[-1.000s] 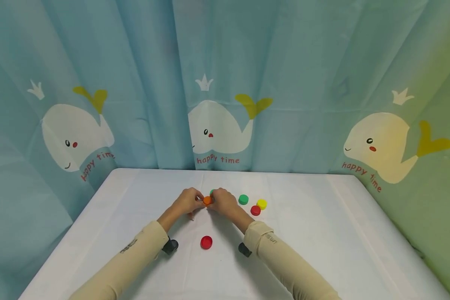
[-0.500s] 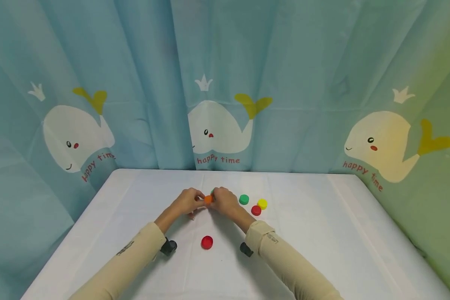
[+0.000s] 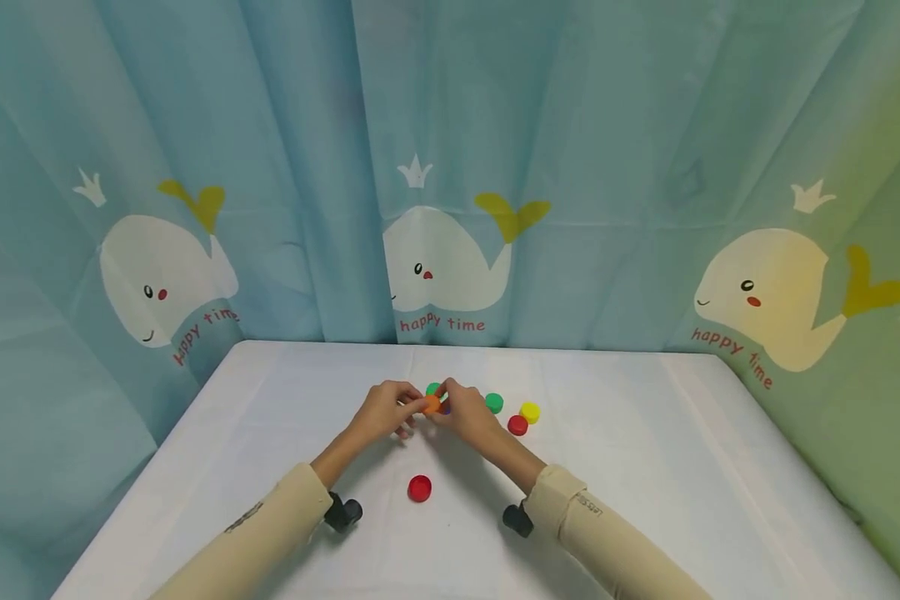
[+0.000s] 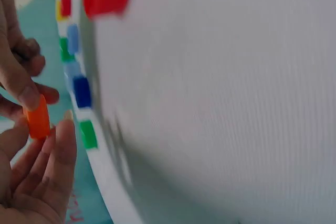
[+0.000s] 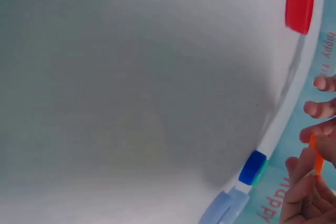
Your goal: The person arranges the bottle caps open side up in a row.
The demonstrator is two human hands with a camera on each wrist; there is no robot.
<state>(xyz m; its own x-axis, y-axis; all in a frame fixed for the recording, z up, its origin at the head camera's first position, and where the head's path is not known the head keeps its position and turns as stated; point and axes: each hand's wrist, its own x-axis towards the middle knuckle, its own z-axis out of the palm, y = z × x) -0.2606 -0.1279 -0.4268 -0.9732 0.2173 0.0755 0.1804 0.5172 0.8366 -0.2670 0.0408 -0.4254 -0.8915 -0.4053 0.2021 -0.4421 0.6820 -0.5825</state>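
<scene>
An orange cap is held between the two hands, pinched by thumb and fingers of the left hand and likewise grasped at its other side by the right hand. A blue cap is noted on the table behind the fingertips. One green cap, a yellow cap and a red cap are found right of the right hand. A second red cap is located between the forearms, nearer the person.

Curtain: we see pale blue folds, turning greener at the right.
Print: we count three white whales with crowns, yellow tails and red "happy time" lettering.
Table: we look down on its white top with rounded far corners.
</scene>
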